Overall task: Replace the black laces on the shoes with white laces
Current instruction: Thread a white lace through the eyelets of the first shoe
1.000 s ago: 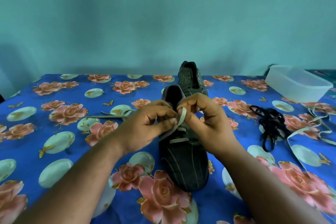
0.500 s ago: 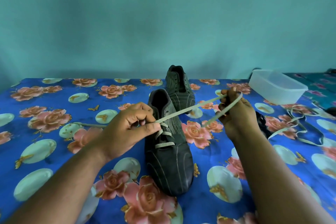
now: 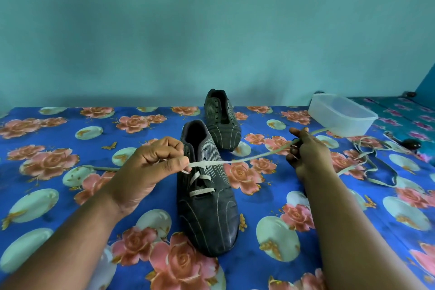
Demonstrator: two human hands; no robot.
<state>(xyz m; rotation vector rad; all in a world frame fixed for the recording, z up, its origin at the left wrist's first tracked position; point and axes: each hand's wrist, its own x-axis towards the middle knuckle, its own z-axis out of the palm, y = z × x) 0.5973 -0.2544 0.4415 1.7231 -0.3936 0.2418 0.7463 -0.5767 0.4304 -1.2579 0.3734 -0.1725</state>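
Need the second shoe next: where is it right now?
In the head view, the second shoe stands unlaced at table centre, just behind the near shoe, left of the plastic container.

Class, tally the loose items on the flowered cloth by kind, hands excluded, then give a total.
Shoes: 2, near shoe and far shoe
White laces: 2, threaded lace and spare lace
Plastic tubs: 1, clear tub
Total: 5
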